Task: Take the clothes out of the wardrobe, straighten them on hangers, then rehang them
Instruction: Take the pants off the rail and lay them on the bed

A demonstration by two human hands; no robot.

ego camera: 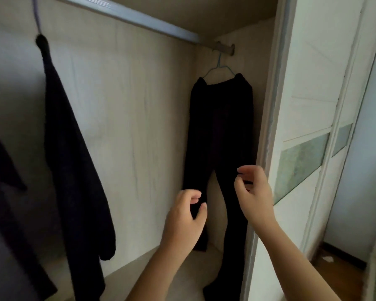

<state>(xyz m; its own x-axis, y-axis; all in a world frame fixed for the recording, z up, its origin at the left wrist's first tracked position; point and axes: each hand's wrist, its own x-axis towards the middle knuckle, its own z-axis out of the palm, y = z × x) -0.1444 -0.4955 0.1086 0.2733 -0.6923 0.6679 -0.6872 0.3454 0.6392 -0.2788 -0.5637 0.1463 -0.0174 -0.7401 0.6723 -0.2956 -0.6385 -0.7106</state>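
**Q:** How far along is the tidying?

**A:** Judging by what hangs here, it looks well advanced. A pair of black trousers (220, 127) hangs on a blue wire hanger (218, 66) at the far right end of the wardrobe rail (126, 13), just beside the white sliding door (308, 105). At the left a dark garment (74, 159) hangs from a pale purple hanger (36, 14), and another dark piece (4, 203) shows at the left edge. Whether more clothes wait outside the wardrobe cannot be seen.

**Q:** How do the trousers look?

**A:** They hang flat from the waistband, facing forward, with both legs straight. The right leg's hem reaches the wardrobe floor (161, 268).

**Q:** And the hands?

**A:** Both are raised in front of the trouser legs. The left hand (186, 220) is at the left leg and the right hand (255, 194) at the right leg. On each the fingers (192, 195) are loosely curled and apart from the thumb, not clamped on the cloth.
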